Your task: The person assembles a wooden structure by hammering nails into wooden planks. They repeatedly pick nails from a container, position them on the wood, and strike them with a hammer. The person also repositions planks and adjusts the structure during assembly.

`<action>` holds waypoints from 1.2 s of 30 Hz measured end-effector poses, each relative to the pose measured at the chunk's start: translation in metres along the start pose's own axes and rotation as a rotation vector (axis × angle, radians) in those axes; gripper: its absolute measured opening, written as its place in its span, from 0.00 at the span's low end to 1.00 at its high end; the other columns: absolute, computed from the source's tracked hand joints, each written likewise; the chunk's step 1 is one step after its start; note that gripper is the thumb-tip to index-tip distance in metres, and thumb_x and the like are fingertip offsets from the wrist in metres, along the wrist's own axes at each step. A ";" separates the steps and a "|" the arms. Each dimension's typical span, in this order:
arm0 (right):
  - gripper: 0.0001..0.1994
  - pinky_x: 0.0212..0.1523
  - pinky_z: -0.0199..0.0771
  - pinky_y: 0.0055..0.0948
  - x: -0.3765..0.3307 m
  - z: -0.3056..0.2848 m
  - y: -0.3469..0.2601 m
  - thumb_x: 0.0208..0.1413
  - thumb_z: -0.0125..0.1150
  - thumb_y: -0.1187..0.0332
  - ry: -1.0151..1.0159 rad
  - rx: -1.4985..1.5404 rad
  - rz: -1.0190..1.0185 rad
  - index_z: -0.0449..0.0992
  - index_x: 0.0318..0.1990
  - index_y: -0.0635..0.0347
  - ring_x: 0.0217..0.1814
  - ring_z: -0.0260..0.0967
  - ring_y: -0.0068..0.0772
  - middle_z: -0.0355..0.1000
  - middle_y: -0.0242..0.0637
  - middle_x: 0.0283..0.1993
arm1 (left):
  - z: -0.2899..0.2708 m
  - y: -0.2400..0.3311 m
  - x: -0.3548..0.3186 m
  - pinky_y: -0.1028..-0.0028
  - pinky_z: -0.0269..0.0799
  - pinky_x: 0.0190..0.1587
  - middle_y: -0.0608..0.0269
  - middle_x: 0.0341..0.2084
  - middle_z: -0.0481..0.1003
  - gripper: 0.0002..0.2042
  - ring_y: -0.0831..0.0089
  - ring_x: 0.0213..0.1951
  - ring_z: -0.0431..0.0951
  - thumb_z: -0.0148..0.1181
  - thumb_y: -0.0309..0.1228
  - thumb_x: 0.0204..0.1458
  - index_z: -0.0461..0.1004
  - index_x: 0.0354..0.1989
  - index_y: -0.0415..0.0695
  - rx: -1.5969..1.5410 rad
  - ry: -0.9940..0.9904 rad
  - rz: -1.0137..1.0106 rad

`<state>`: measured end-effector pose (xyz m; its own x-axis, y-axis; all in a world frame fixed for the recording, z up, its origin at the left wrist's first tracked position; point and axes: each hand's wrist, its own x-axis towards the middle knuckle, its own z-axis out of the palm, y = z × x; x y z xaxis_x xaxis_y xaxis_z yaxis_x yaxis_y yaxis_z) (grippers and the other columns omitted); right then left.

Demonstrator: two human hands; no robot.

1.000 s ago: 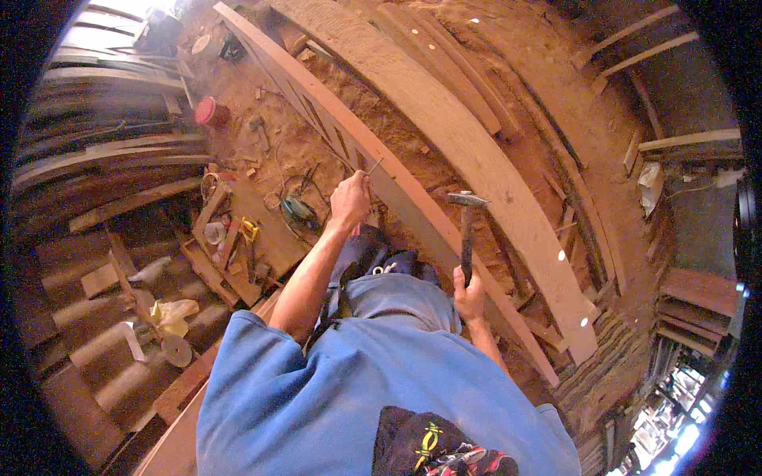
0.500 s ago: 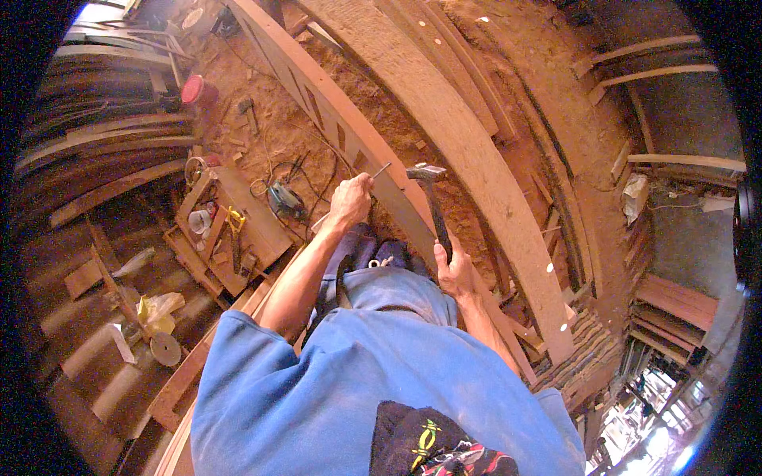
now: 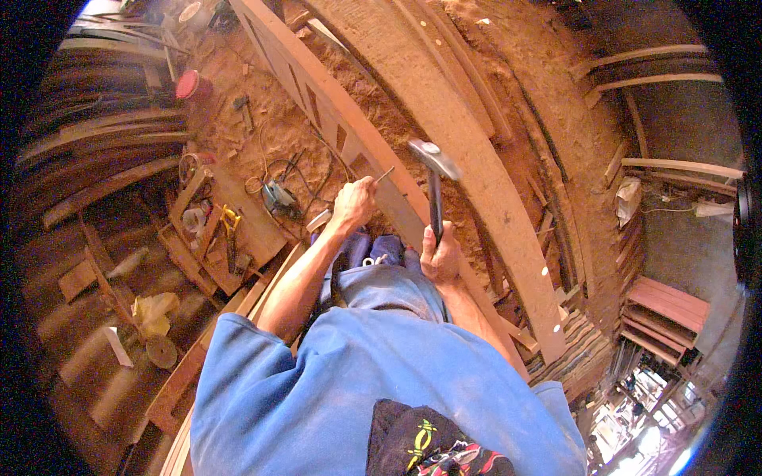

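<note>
My left hand (image 3: pixel 355 204) is closed round a chisel, its thin metal shaft (image 3: pixel 386 174) jutting out past my fingers over a long wooden beam (image 3: pixel 367 133). The chisel's pale butt end shows on the near side of my wrist. Rectangular slots are cut along the beam's side face. In my right hand (image 3: pixel 442 252) is a hammer (image 3: pixel 435 194), gripped low on its dark handle with the head up. The metal hammer head is smeared by motion and stands apart from the chisel. Whether the chisel's tip touches the beam, I cannot tell.
A broad curved plank (image 3: pixel 476 135) lies right of the beam. To the left sit a corded power tool (image 3: pixel 279 198), a yellow-handled saw (image 3: pixel 231 226) and a red-lidded bucket (image 3: pixel 188 85). Shavings cover the ground, with another hammer (image 3: pixel 244 113) on it. Stacked boards (image 3: pixel 667 305) stand at right.
My right hand has risen slightly and moved left, and the hammer head has turned and tilted. My left hand keeps its grip on the chisel, almost in place.
</note>
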<state>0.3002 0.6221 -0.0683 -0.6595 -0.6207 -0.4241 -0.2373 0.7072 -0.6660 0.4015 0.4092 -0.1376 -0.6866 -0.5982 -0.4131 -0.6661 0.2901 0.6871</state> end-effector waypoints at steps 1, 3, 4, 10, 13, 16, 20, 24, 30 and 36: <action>0.26 0.51 0.71 0.53 0.000 -0.001 0.000 0.66 0.48 0.51 0.013 -0.071 -0.010 0.70 0.57 0.67 0.55 0.70 0.65 0.71 0.64 0.54 | -0.001 0.001 0.001 0.49 0.73 0.42 0.41 0.33 0.79 0.10 0.40 0.39 0.79 0.54 0.33 0.54 0.77 0.39 0.42 0.007 -0.005 -0.008; 0.26 0.54 0.70 0.52 0.005 0.000 0.002 0.66 0.49 0.52 -0.086 -0.255 0.069 0.68 0.59 0.68 0.57 0.68 0.67 0.71 0.64 0.55 | -0.004 0.003 0.002 0.48 0.73 0.42 0.40 0.33 0.78 0.11 0.39 0.39 0.79 0.52 0.34 0.56 0.77 0.38 0.42 0.015 -0.014 -0.014; 0.27 0.57 0.69 0.51 0.005 0.001 0.005 0.66 0.49 0.52 -0.044 -0.203 0.114 0.67 0.61 0.68 0.58 0.67 0.69 0.70 0.64 0.55 | -0.005 0.003 0.000 0.48 0.73 0.43 0.39 0.33 0.78 0.12 0.39 0.39 0.79 0.50 0.36 0.58 0.76 0.38 0.42 0.016 -0.023 -0.017; 0.26 0.56 0.70 0.48 -0.032 -0.015 0.041 0.66 0.49 0.52 0.182 0.017 -0.071 0.69 0.58 0.69 0.56 0.69 0.67 0.72 0.63 0.53 | -0.015 0.008 0.002 0.52 0.72 0.45 0.41 0.33 0.78 0.15 0.43 0.40 0.78 0.46 0.38 0.62 0.76 0.36 0.40 -0.061 -0.036 0.045; 0.25 0.52 0.71 0.43 -0.061 -0.021 0.060 0.67 0.49 0.52 0.298 0.050 -0.092 0.71 0.55 0.68 0.48 0.72 0.55 0.75 0.55 0.47 | -0.009 0.016 -0.002 0.57 0.72 0.43 0.43 0.31 0.77 0.15 0.47 0.38 0.78 0.48 0.38 0.63 0.75 0.37 0.38 -0.363 -0.010 0.062; 0.24 0.47 0.70 0.40 -0.089 -0.030 0.082 0.67 0.49 0.51 0.264 0.154 0.154 0.72 0.51 0.68 0.40 0.69 0.42 0.73 0.44 0.40 | 0.004 0.026 -0.018 0.59 0.71 0.43 0.45 0.32 0.77 0.15 0.50 0.39 0.78 0.49 0.38 0.63 0.75 0.38 0.37 -0.374 0.009 0.059; 0.26 0.56 0.68 0.41 -0.118 -0.036 0.122 0.67 0.49 0.50 0.235 0.201 0.242 0.71 0.55 0.69 0.52 0.70 0.50 0.74 0.52 0.49 | 0.032 0.044 -0.051 0.61 0.73 0.47 0.43 0.35 0.79 0.16 0.50 0.42 0.80 0.54 0.38 0.59 0.78 0.43 0.37 -0.307 -0.012 0.113; 0.28 0.63 0.64 0.43 -0.150 -0.045 0.167 0.66 0.51 0.51 0.220 0.145 0.304 0.68 0.59 0.69 0.60 0.68 0.56 0.72 0.55 0.56 | 0.070 0.064 -0.093 0.61 0.75 0.43 0.44 0.32 0.80 0.15 0.52 0.36 0.82 0.57 0.38 0.56 0.80 0.40 0.36 -0.259 -0.208 0.088; 0.28 0.62 0.65 0.43 -0.199 -0.070 0.228 0.65 0.52 0.52 0.309 0.239 0.158 0.66 0.62 0.68 0.60 0.68 0.54 0.72 0.54 0.57 | 0.142 0.078 -0.148 0.60 0.76 0.39 0.46 0.29 0.80 0.11 0.51 0.34 0.82 0.59 0.33 0.55 0.82 0.39 0.40 -0.206 -0.401 0.103; 0.24 0.49 0.72 0.34 -0.252 -0.112 0.317 0.66 0.53 0.52 0.345 0.079 -0.065 0.69 0.58 0.64 0.45 0.72 0.36 0.74 0.41 0.42 | 0.248 0.101 -0.217 0.51 0.74 0.41 0.45 0.31 0.80 0.09 0.44 0.37 0.80 0.58 0.34 0.56 0.79 0.35 0.41 -0.016 -0.260 0.267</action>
<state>0.3116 1.0408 -0.1037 -0.8499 -0.5032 -0.1565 -0.2396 0.6335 -0.7357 0.4109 0.7530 -0.1270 -0.8880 -0.2925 -0.3549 -0.4505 0.3976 0.7994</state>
